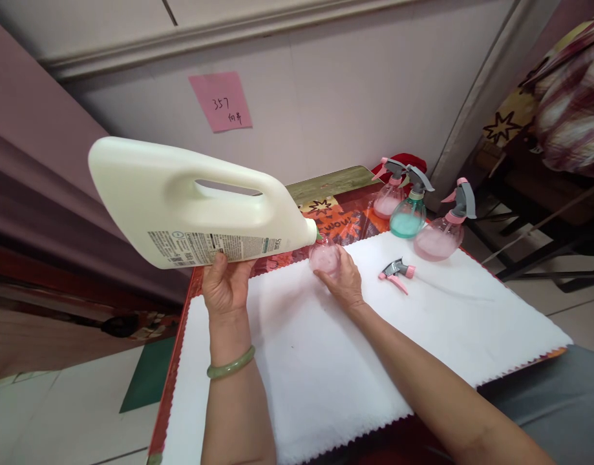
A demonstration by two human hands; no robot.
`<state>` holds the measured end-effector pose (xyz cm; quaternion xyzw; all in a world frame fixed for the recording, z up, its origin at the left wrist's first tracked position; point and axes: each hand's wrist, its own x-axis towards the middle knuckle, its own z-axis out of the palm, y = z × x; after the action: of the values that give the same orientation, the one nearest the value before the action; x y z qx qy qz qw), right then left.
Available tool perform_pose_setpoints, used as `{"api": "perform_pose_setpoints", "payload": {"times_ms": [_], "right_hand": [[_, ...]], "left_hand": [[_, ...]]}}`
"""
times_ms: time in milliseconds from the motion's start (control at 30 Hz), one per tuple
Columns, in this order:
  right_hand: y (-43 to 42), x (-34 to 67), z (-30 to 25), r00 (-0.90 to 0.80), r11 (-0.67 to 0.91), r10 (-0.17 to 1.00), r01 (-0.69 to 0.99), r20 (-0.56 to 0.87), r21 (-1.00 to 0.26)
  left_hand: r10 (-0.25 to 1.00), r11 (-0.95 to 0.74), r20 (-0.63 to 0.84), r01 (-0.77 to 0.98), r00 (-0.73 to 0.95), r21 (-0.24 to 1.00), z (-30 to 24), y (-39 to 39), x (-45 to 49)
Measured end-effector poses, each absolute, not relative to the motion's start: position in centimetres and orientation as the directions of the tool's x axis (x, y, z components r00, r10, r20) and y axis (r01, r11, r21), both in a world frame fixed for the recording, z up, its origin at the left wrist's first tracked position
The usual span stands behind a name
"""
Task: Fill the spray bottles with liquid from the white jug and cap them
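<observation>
My left hand (227, 281) grips a large cream jug (146, 187) from below, by its printed side. The jug is tipped on its side, its spout against the mouth of a small pink spray bottle (324, 259) that has no top on. My right hand (346, 279) is wrapped round that bottle on the white cloth. A grey and pink spray head (397, 271) with a clear tube lies to the right of it. Behind stand a pink spray bottle (388, 200), a green spray bottle (407, 219) and a larger pink spray bottle (439, 237), each with its spray head on.
A white scalloped cloth (297, 361) covers much of the red patterned table (342, 219). A pink note (221, 102) is stuck on the wall behind. A chair or stool (514, 226) with a plaid cloth (575, 103) stands at the right.
</observation>
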<state>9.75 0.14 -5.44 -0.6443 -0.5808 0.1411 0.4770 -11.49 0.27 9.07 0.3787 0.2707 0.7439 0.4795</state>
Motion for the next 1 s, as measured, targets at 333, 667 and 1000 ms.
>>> {"api": "perform_pose_setpoints", "payload": {"times_ms": [333, 667, 1000], "right_hand": [[0.27, 9.75, -5.73, 0.284, 0.137, 0.880, 0.615, 0.381, -0.776], [0.22, 9.74, -5.71, 0.282, 0.146, 0.876, 0.619, 0.392, -0.772], [0.24, 9.81, -5.73, 0.282, 0.145, 0.878, 0.614, 0.387, -0.776]], "left_hand": [[0.916, -0.401, 0.320, -0.493, -0.243, 0.772, 9.22, 0.28, -11.40], [0.915, -0.403, 0.323, -0.496, -0.243, 0.769, 9.24, 0.20, -11.44], [0.913, -0.408, 0.333, -0.484, -0.238, 0.774, 9.16, 0.21, -11.46]]}}
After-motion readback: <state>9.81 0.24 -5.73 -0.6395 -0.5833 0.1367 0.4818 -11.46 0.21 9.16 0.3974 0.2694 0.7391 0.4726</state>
